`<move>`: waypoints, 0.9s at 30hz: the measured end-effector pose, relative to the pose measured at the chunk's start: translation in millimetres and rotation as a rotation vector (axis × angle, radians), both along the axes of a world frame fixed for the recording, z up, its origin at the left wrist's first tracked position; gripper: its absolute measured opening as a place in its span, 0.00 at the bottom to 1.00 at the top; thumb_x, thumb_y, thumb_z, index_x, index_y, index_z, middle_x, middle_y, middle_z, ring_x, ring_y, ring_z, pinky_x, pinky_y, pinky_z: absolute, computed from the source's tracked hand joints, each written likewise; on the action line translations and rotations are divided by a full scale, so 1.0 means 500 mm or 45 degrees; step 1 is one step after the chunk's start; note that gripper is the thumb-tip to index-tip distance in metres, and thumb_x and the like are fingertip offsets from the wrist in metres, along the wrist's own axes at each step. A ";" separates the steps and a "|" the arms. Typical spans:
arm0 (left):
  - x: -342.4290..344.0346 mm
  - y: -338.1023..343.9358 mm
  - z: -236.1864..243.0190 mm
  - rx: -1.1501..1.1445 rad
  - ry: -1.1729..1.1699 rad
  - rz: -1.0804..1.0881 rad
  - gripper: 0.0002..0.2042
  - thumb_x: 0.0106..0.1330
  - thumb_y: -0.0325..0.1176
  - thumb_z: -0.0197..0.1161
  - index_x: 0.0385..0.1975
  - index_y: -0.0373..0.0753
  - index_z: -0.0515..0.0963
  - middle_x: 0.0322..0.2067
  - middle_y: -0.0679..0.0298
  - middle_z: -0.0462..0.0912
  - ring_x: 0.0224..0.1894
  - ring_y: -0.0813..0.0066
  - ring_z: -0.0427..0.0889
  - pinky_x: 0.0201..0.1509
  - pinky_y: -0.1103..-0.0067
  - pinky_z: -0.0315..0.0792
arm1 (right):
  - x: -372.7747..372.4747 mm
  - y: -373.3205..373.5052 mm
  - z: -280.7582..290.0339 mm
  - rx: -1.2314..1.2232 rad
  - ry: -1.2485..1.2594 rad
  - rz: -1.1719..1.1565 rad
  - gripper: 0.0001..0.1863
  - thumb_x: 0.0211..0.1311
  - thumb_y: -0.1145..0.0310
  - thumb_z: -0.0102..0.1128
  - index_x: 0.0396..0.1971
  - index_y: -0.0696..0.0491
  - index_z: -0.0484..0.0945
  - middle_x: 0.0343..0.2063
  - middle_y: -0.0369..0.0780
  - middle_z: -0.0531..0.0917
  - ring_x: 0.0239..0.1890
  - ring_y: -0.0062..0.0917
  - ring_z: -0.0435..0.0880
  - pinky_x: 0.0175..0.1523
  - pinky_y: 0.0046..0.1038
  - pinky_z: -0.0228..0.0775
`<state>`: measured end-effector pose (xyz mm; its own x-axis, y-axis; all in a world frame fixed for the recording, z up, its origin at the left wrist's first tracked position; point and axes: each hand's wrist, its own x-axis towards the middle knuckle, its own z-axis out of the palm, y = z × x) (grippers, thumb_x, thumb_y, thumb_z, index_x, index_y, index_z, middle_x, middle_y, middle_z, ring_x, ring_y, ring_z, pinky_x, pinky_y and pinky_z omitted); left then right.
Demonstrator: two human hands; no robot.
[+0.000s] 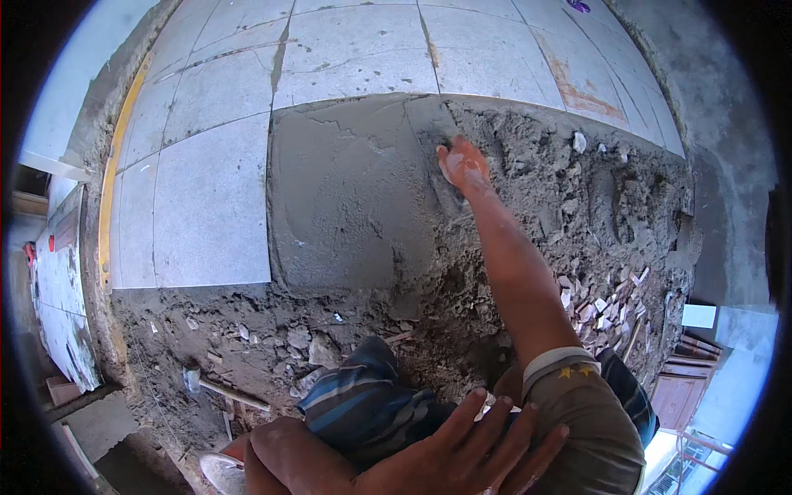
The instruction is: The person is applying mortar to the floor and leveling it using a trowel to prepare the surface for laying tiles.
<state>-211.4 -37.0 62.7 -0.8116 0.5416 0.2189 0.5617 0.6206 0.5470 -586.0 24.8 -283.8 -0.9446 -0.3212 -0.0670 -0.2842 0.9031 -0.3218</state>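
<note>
A smooth bed of wet grey mortar [346,198] lies beside a laid grey tile [212,210]. My right hand [464,165], smeared with grey, reaches to the mortar's upper right edge. Its fingers are curled at the rough margin, and whatever they may hold is hidden. Nearer my body, my left hand [466,454] has its fingers spread, with nothing in it. It is beside my right sleeve [569,388] and in front of my striped shorts [371,404].
Rough soil [536,165] extends right of the mortar. Broken tile pieces [602,309] are heaped at the right. A hammer [223,388] lies on the dirt at lower left. More laid tiles [355,33] cover the far floor, and a yellow straightedge [111,190] runs along the left.
</note>
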 end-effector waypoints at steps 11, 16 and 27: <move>0.071 0.001 0.017 -0.064 0.118 -0.002 0.29 0.71 0.44 0.56 0.71 0.41 0.70 0.57 0.51 0.78 0.58 0.52 0.80 0.67 0.53 0.73 | 0.096 0.189 0.126 -0.493 -0.273 -0.214 0.25 0.68 0.49 0.65 0.27 0.60 0.79 0.25 0.48 0.82 0.32 0.39 0.83 0.45 0.43 0.77; 0.076 -0.014 0.020 -0.175 0.114 -0.052 0.29 0.73 0.45 0.56 0.72 0.42 0.69 0.57 0.50 0.77 0.59 0.52 0.80 0.67 0.54 0.73 | 0.041 0.168 0.095 -1.087 -0.888 -0.561 0.21 0.69 0.50 0.63 0.24 0.51 0.77 0.14 0.33 0.70 0.14 0.22 0.68 0.22 0.31 0.63; 0.002 -0.020 -0.014 -0.001 0.022 -0.045 0.35 0.69 0.49 0.56 0.75 0.41 0.64 0.61 0.51 0.75 0.59 0.53 0.78 0.68 0.56 0.71 | -0.039 0.147 0.102 -0.896 -1.092 -0.517 0.21 0.72 0.49 0.61 0.42 0.54 0.81 0.14 0.31 0.67 0.14 0.21 0.63 0.20 0.31 0.58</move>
<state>-210.3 -46.9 55.5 -0.7879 0.5703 0.2325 0.5930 0.6006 0.5363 -605.3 98.2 -232.7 -0.7184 -0.2270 -0.6576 0.5344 0.4251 -0.7306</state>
